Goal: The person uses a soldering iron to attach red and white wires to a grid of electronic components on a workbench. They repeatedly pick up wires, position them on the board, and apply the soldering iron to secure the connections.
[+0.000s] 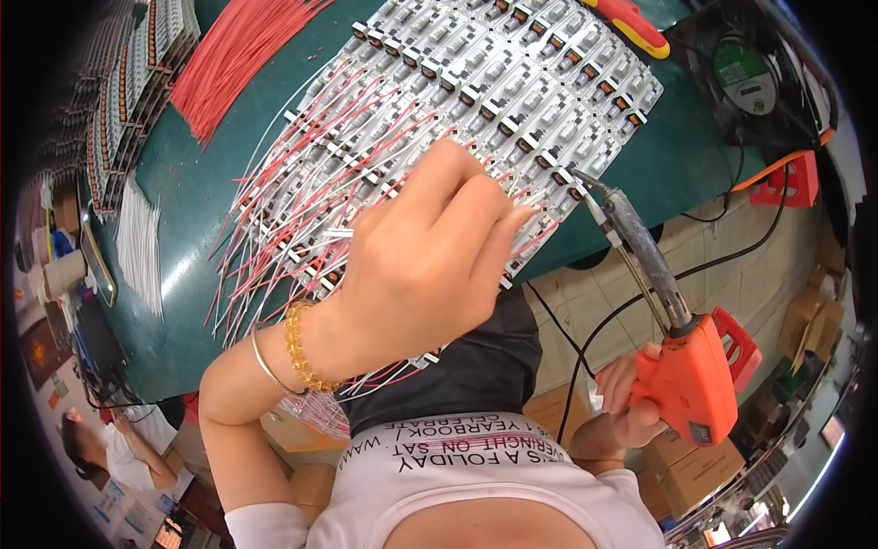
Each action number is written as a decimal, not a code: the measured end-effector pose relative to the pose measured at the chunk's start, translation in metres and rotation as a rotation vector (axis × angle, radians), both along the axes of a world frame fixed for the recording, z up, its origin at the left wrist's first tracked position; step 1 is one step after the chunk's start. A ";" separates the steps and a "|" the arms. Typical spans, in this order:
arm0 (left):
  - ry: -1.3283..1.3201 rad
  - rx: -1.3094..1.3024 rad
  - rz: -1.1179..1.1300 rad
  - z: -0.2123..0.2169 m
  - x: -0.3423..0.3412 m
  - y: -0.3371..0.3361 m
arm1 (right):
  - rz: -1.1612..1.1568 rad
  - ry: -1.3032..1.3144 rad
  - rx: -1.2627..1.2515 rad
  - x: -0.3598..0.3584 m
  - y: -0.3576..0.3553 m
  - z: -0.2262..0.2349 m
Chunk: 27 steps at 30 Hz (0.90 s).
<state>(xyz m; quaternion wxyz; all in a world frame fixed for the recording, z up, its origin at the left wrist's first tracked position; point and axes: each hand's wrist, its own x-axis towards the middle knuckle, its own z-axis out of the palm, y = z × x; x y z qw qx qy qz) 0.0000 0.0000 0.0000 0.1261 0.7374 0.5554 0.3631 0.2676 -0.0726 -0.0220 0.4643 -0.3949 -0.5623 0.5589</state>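
Note:
My left hand [430, 242] is closed in a pinch over a panel of small circuit boards [540, 119]. White wire ends [338, 234] stick out beside its palm, and pale wire shows near the fingertips. My right hand [631, 398] is wrapped round the handle of an orange soldering gun [690, 380]. The gun's metal tip [585, 183] reaches the panel's right edge, a little right of my left fingertips; whether it touches a board I cannot tell. Many red and white wires [302, 197] stand out from the boards on the left part of the panel.
A bundle of red wires [242, 59] and a bundle of white wires [139, 247] lie on the green tabletop [206, 206]. Stacked board panels [137, 101] stand far left. Red-yellow handles [631, 26] and a black fan [750, 78] are far right. Black cable [695, 270] hangs beside the table.

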 end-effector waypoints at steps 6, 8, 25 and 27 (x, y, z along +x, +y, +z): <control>0.018 -0.052 -0.001 -0.008 0.007 -0.002 | -0.038 -0.116 0.043 0.007 -0.010 -0.005; 0.025 -0.045 -0.007 -0.008 0.005 -0.001 | -0.116 -0.192 0.073 0.018 -0.020 -0.018; 0.053 -0.063 0.003 -0.007 0.006 -0.001 | -0.080 -0.149 0.063 0.011 -0.016 -0.012; 0.055 -0.062 0.001 -0.006 0.006 -0.001 | -0.077 -0.105 0.003 0.004 -0.015 -0.006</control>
